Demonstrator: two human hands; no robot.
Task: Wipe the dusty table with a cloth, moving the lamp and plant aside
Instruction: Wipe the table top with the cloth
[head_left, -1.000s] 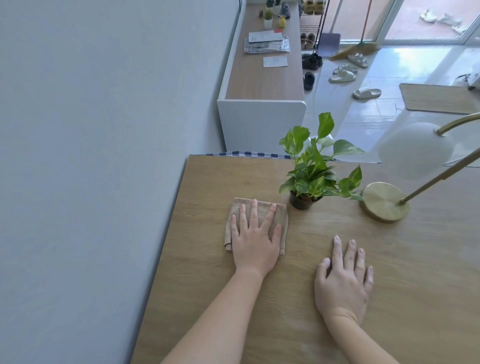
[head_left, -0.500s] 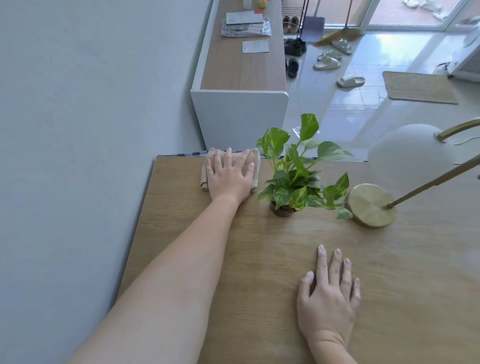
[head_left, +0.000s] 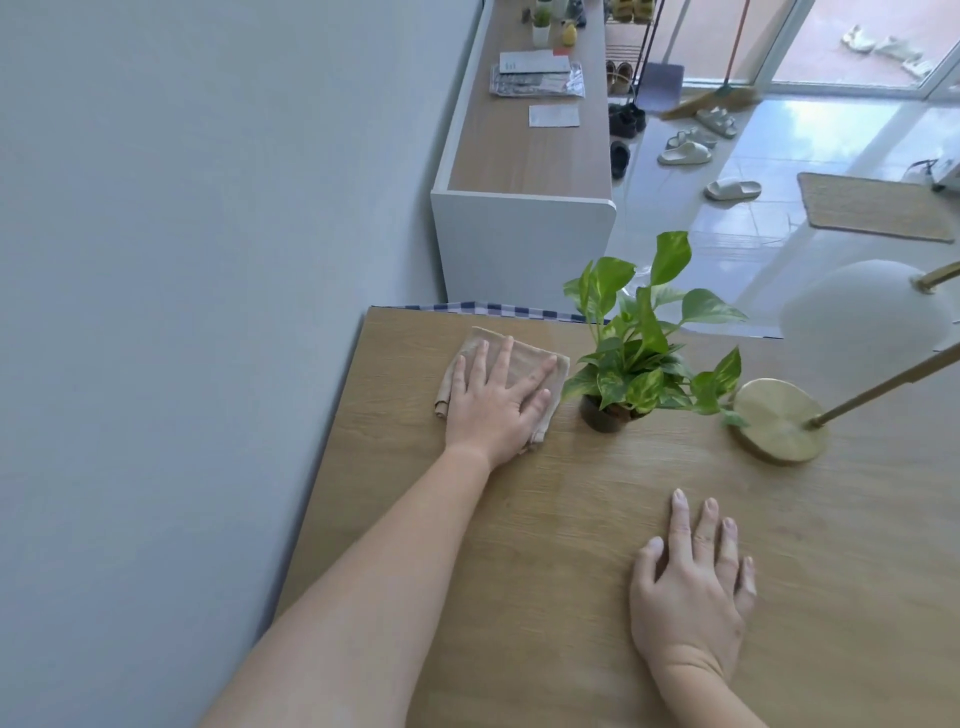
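Cloth nearer now, half beneath left hand

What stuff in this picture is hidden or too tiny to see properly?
All in the head view:
1. The cloth: its middle is hidden under the left hand.
2. The lamp: its rod and top are cut off by the right edge.
3. The pot: the plant leaves cover its rim.
4. The papers on the far cabinet: writing too small to read.
5. Dust on the table: too fine to see.
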